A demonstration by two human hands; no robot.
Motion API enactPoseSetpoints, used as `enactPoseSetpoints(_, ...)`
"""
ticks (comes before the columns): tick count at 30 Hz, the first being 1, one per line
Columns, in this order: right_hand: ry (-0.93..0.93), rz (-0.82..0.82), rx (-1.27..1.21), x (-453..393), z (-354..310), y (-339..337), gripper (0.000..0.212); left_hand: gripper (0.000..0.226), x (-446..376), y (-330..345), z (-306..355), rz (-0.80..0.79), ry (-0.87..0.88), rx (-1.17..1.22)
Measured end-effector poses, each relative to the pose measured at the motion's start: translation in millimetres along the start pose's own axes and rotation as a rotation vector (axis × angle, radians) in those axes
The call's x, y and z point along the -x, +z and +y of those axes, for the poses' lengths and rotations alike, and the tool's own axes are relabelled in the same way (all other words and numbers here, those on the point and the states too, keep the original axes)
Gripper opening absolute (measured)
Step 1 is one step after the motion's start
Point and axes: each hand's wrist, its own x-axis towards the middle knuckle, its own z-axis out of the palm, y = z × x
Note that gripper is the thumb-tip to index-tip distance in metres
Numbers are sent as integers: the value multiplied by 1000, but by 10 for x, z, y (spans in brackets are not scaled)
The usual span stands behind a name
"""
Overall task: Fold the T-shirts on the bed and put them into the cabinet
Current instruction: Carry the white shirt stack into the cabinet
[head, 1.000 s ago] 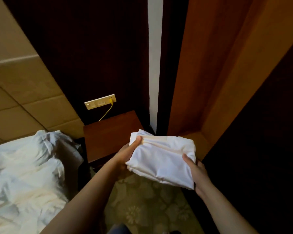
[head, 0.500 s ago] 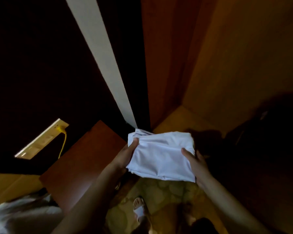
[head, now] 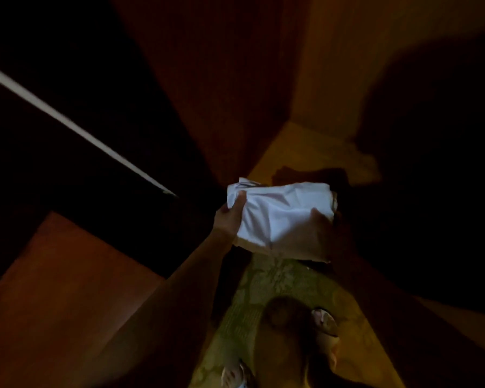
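The left hand (head: pixel 230 217) grips the left edge of a folded white T-shirt (head: pixel 280 217), thumb lying on top of the cloth and the other fingers tucked beneath it. The right hand (head: pixel 324 233) holds the bundle's right side (it sits in deep shadow, so only the thumb and the near part of the palm read clearly), with the thumb pressed on the upper surface and the rest of the hand under or behind the fabric. Between the two hands the T-shirt stays a compact, slightly creased packet, held in the air just in front of the open cabinet (head: pixel 314 88). The far edge of the cloth reaches over the front of the cabinet floor (head: pixel 300 155), a warm orange-brown board, but whether it touches that board cannot be told. To the left, lower down, a reddish wooden nightstand (head: pixel 67 275) fills the corner of the view, and a pale strip (head: pixel 67 119) runs diagonally across the dark wall above it. Below the arms lies a patterned carpet (head: pixel 266 278), where a foot in a sandal (head: pixel 324 322) stands.
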Motion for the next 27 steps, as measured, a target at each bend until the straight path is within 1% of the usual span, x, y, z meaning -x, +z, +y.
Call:
enactPoseSetpoints(1,-7,18,0,-274,156,50,57,45,-236,87,-79,-13,4,-26)
enactPoseSetpoints(3,-7,23,-26,-809,415,173,46,38,-775,281,-258,-38,45,-65)
enactPoseSetpoints(5,-5,30,-77,-1291,654,337,59,42,-1275,459,-414,-56,90,-101)
enactPoseSetpoints(6,-31,65,-93,-1474,734,406,66,46,-1479,518,-470,-66,106,-121)
enactPoseSetpoints(7,-67,108,-107,-1728,877,505,69,47,-1702,605,-542,-69,123,-135)
enactPoseSetpoints(9,-107,151,-37,-2116,1053,653,66,41,-2037,738,-635,-71,148,-136)
enactPoseSetpoints(12,-85,180,9,-2597,1231,865,68,39,-2505,847,-744,-71,187,-125)
enactPoseSetpoints(16,-123,199,95,-3027,1393,1120,77,50,-3001,916,-799,-67,243,-177)
enactPoseSetpoints(20,-158,190,144,-3280,1528,1215,87,61,-3302,975,-733,1,237,-262)
enactPoseSetpoints(22,-221,206,219,-3249,1539,1171,84,62,-3325,1001,-682,39,285,-351)
enactPoseSetpoints(23,-279,244,284,-3200,1541,1150,82,59,-3305,1015,-663,76,375,-430)
enactPoseSetpoints(24,-356,296,370,-3125,1534,1112,81,56,-3264,1014,-649,138,520,-527)
enactPoseSetpoints(25,-464,337,466,-3040,1539,1094,81,53,-3232,996,-658,205,721,-643)
enactPoseSetpoints(26,-609,349,546,-2944,1532,1087,79,49,-3165,984,-658,241,961,-778)
enactPoseSetpoints(27,-769,339,612,-2900,1556,1100,75,47,-3168,969,-711,224,1211,-925)
